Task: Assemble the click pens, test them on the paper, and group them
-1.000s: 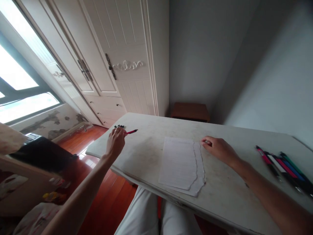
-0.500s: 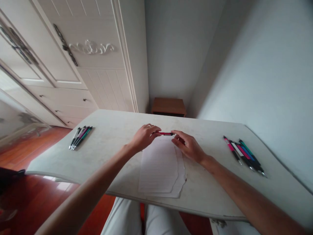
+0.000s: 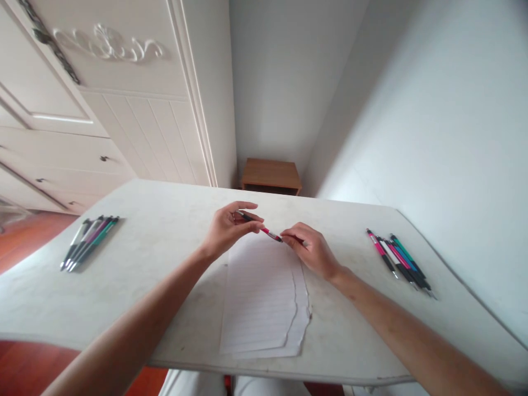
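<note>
A pink and black pen (image 3: pixel 271 235) is held in the air above the far end of the lined paper (image 3: pixel 259 297). My left hand (image 3: pixel 231 224) pinches it between thumb and fingers, its black part running back into the palm and the index finger raised. The fingers of my right hand (image 3: pixel 311 247) are closed at the pen's other end. A small dark bit shows by the right fingers; I cannot make out what it is. The paper lies as overlapping sheets with torn right edges.
Several pens (image 3: pixel 88 242) lie side by side on the left of the white table (image 3: pixel 173 324). Another group of pens (image 3: pixel 400 261), pink, white, blue and green, lies to the right. Beyond the table are a brown wooden stand (image 3: pixel 271 173), a white cabinet (image 3: pixel 144 132) and a wall.
The pen has gone from nearly level to slanting down toward the right hand. My left index finger has lifted, and my right fingers have closed in. The view has shifted slightly.
</note>
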`<state>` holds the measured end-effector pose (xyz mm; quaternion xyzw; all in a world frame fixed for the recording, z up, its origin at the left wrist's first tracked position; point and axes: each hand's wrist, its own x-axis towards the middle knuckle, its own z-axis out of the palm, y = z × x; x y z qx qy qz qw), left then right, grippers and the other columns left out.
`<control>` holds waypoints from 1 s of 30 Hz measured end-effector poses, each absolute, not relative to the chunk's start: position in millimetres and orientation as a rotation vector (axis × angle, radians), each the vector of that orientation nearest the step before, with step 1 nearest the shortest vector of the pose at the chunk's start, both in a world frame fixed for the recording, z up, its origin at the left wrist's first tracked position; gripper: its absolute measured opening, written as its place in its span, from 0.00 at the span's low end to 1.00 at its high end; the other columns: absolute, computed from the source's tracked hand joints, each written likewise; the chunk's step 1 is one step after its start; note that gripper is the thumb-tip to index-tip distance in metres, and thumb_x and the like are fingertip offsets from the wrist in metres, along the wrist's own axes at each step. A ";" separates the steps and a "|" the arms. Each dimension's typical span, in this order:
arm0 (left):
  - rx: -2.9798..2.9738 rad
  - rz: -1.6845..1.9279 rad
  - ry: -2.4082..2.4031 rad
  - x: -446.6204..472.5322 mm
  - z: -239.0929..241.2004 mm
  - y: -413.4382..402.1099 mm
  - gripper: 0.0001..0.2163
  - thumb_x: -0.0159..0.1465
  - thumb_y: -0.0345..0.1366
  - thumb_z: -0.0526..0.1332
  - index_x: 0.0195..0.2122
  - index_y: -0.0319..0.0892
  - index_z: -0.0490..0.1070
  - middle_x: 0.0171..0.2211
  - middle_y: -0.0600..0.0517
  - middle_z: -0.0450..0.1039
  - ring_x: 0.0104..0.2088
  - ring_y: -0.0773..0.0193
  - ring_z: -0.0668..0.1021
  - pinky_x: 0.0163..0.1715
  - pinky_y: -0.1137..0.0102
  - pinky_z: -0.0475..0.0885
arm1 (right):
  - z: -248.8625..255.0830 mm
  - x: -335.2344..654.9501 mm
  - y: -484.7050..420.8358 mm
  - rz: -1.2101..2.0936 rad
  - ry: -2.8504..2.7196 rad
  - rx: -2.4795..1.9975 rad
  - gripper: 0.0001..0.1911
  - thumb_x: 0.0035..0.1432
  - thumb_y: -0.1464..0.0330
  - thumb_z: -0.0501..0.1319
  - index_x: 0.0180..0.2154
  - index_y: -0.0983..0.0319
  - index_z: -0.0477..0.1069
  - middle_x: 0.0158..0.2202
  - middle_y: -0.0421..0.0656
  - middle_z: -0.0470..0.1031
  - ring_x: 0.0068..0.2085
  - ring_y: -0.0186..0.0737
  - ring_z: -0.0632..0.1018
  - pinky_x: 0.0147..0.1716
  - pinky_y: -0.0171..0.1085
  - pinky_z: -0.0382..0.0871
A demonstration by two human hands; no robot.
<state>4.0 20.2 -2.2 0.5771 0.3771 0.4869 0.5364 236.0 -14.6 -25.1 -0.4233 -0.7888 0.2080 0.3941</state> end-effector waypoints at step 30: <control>0.966 1.146 0.723 3.5 -12.4 24.5 0.19 0.53 0.39 0.74 0.45 0.42 0.76 0.41 0.47 0.81 0.31 0.66 0.82 0.31 0.74 0.74 | -20.0 229.4 -16.2 0.684 -1.858 -0.996 0.12 0.63 0.62 0.61 0.32 0.62 0.77 0.27 0.41 0.72 0.30 0.34 0.72 0.32 0.34 0.64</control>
